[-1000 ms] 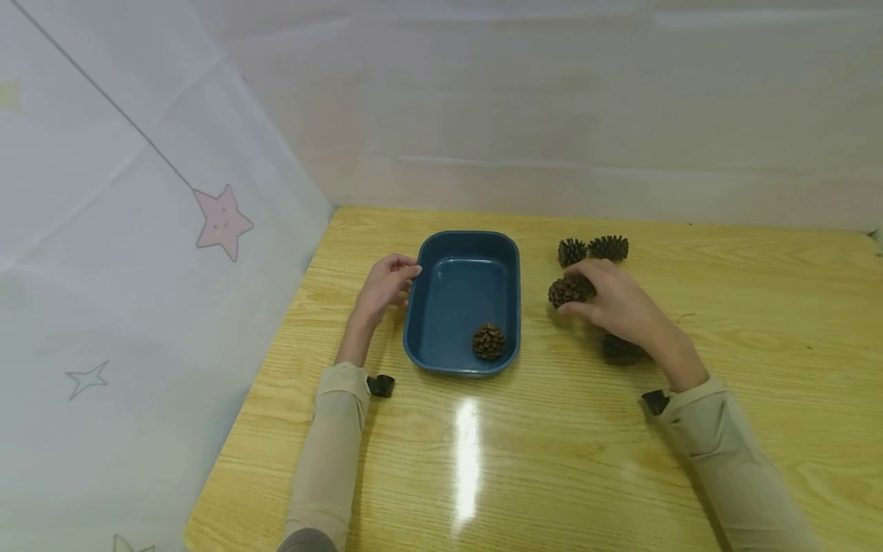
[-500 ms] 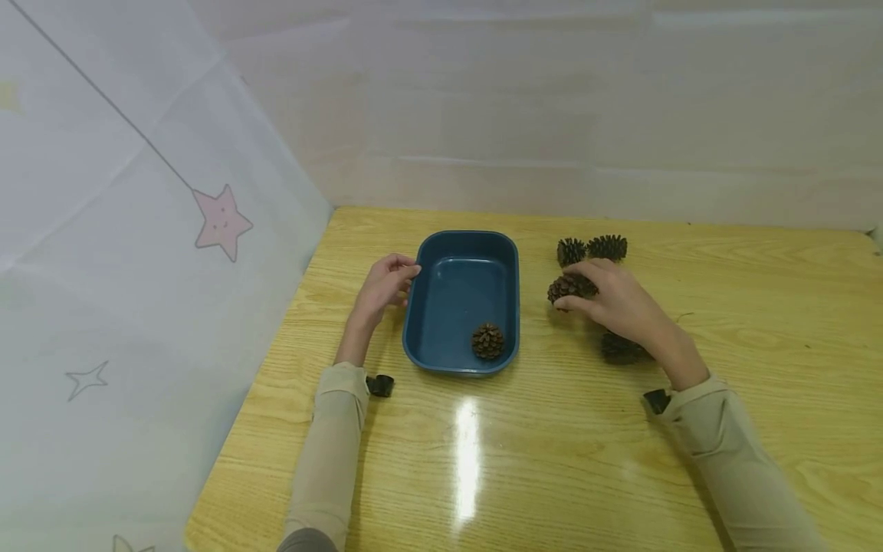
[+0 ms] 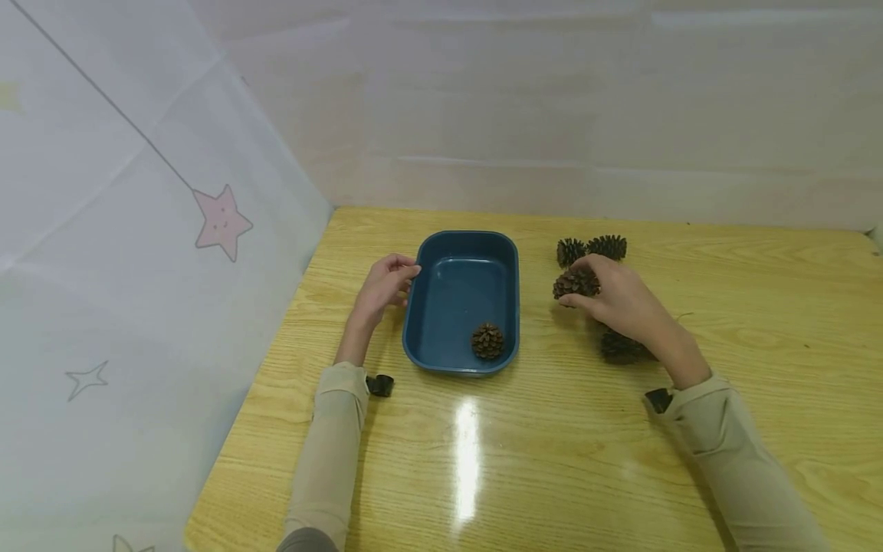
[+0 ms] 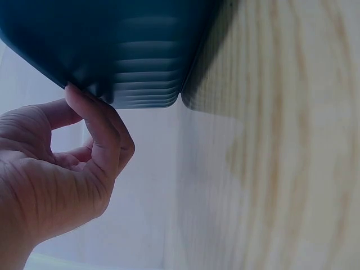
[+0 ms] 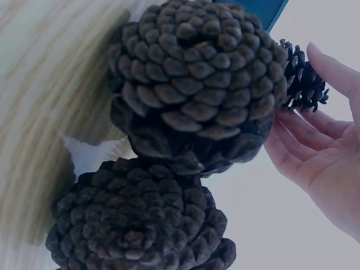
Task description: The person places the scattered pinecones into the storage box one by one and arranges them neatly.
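A deep blue rectangular tray (image 3: 458, 299) stands on the table with one brown pine cone (image 3: 487, 341) in its near right corner. My left hand (image 3: 388, 287) is at the tray's left side, thumb and bent fingers at the rim; in the left wrist view a fingertip meets the tray's outer wall (image 4: 140, 62). To the right of the tray, my right hand (image 3: 617, 299) holds another pine cone (image 3: 575, 284) between thumb and fingers. The right wrist view shows this held pine cone (image 5: 304, 79) partly hidden behind a large nearer one.
Two pine cones (image 3: 607, 247) lie side by side behind the right hand. Dark pine cones (image 3: 621, 347) sit under the right wrist, looming large (image 5: 197, 79) in the right wrist view. A white sheet (image 3: 552, 115) hangs behind the wooden table (image 3: 552, 460).
My right hand and the pine cone in it have shifted slightly to the right and away from me. The left hand and the tray have stayed in place.
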A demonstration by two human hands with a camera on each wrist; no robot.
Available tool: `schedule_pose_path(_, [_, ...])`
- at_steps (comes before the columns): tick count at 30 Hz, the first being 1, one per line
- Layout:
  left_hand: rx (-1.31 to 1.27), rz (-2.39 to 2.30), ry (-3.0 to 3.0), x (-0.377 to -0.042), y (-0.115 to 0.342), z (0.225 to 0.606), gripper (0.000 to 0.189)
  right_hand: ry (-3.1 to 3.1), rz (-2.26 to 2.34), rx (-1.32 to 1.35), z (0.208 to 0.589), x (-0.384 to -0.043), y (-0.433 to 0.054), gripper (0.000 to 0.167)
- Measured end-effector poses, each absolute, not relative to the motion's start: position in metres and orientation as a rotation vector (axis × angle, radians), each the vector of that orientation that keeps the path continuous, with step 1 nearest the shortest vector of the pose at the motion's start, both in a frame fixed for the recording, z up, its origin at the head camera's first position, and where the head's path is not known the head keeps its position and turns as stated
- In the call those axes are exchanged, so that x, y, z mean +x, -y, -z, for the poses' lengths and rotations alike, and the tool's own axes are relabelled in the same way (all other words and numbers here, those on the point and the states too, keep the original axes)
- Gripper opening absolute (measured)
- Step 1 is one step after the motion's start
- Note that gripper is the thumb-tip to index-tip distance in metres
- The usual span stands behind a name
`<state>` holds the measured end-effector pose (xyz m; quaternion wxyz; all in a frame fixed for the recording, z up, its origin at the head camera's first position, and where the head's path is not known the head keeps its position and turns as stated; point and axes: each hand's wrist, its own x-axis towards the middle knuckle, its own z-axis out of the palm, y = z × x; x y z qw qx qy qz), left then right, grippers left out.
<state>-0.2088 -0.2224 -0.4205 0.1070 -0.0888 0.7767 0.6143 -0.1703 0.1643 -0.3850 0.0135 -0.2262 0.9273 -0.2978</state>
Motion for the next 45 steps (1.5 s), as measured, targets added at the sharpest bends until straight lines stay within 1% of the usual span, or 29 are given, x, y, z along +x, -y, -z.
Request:
schedule_pose_path(10, [-0.262, -1.827, -2.265, -0.2088, 0.2214, 0.4211, 0.032, -2.881, 0.915, -0.671, 0.3829, -0.1700, -0.1652, 0.049])
schedule_pose_path(17, [-0.265, -1.813, -2.270, -0.2089, 0.2210, 0.4218, 0.033, -2.907, 0.902, -0.707, 0.3839, -0.1701, -0.1681, 0.053])
schedule_pose_path(38, [-0.260, -1.822, -2.269, -0.2100, 0.2189, 0.4219, 0.031, -2.943, 0.976, -0.717, 0.3774, -0.1667, -0.1697, 0.055])
schedule_pose_path(45, [-0.257, -1.826, -2.269, -0.2111, 0.2179, 0.4229, 0.031, -3.029, 0.995, -0.784, 0.3781, -0.1659, -0.1696, 0.056])
